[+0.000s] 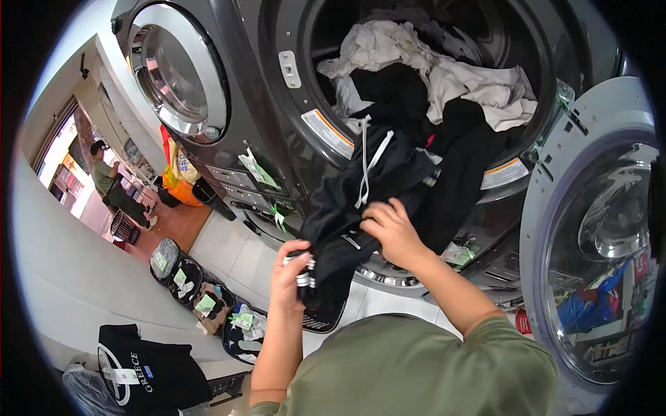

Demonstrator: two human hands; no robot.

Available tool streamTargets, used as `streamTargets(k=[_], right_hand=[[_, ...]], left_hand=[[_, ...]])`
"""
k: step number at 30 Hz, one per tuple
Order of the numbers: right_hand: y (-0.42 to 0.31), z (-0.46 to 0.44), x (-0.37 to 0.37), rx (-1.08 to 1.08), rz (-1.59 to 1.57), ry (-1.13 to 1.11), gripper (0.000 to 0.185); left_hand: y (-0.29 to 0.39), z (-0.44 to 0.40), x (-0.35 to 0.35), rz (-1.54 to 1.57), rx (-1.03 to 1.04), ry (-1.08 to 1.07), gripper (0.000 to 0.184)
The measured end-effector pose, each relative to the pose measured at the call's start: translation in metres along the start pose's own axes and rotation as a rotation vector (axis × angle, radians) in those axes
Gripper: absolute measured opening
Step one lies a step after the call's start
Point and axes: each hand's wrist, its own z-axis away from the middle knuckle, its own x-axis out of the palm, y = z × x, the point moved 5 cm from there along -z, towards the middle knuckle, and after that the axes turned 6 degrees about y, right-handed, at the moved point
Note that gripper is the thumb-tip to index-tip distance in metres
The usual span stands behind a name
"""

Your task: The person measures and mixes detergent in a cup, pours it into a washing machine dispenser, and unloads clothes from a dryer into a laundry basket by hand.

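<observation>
Our left hand point(286, 277) closes around the black garment's point(333, 208) striped edge, supporting it, while our right hand point(392, 232), partly open, presses the fabric flat.

From here the drawstring point(365, 163) looks white, the shirt point(416, 367) olive green, and the T-shirt point(149, 367) black with white lettering.

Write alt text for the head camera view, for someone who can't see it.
Two bare hands, left and right, hold a black drawstring garment in front of an open front-loading dryer heaped with white and black laundry. The round door hangs open at right; packed bags line the floor at left, beyond a black GREECE T-shirt.
</observation>
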Motion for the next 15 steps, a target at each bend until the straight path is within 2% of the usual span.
streamTargets(k=[1, 2, 3, 5, 6, 7, 8, 10, 12, 13, 14, 15], right_hand=[[0.004, 0.001, 0.002, 0.152, -0.233, 0.095, 0.031], [0.007, 0.002, 0.0, 0.158, -0.225, 0.137, 0.03], [0.008, -0.003, -0.007, 0.164, -0.217, 0.182, 0.03], [0.008, -0.008, -0.013, 0.148, -0.226, 0.229, 0.029], [0.001, -0.009, -0.013, 0.138, -0.307, 0.175, 0.029], [-0.008, -0.011, -0.017, 0.123, -0.384, 0.119, 0.028], [-0.019, -0.014, -0.022, 0.106, -0.46, 0.063, 0.028], [-0.064, -0.021, -0.033, -0.14, -0.491, 0.059, 0.029], [-0.1, -0.014, -0.03, -0.275, -0.665, -0.019, 0.031], [-0.098, -0.015, -0.027, -0.207, -0.661, -0.091, 0.032], [-0.093, -0.015, -0.024, -0.139, -0.655, -0.161, 0.033], [-0.085, -0.017, -0.023, -0.073, -0.645, -0.227, 0.034]], left_hand=[[0.004, 0.0, -0.01, 0.024, 0.028, 0.067, 0.022], [0.009, 0.002, -0.023, 0.051, 0.056, 0.139, 0.021], [0.012, 0.001, -0.04, -0.055, 0.015, 0.108, 0.025], [0.012, -0.002, -0.059, -0.839, 0.164, 0.064, 0.033], [0.01, -0.001, -0.063, -1.23, 0.236, 0.034, 0.037], [0.001, 0.005, -0.06, -1.35, 0.233, 0.028, 0.058], [-0.001, 0.023, -0.043, -1.493, 0.505, 0.026, 0.072], [0.003, 0.049, 0.007, -1.415, 0.736, -0.094, 0.072], [-0.012, 0.062, 0.02, -1.272, 0.643, -0.233, 0.059], [-0.015, 0.058, 0.006, -1.303, 0.628, -0.251, 0.046], [-0.01, 0.055, -0.011, -1.254, 0.444, -0.082, 0.04], [0.012, 0.056, -0.013, -1.253, 0.593, 0.019, 0.039]])
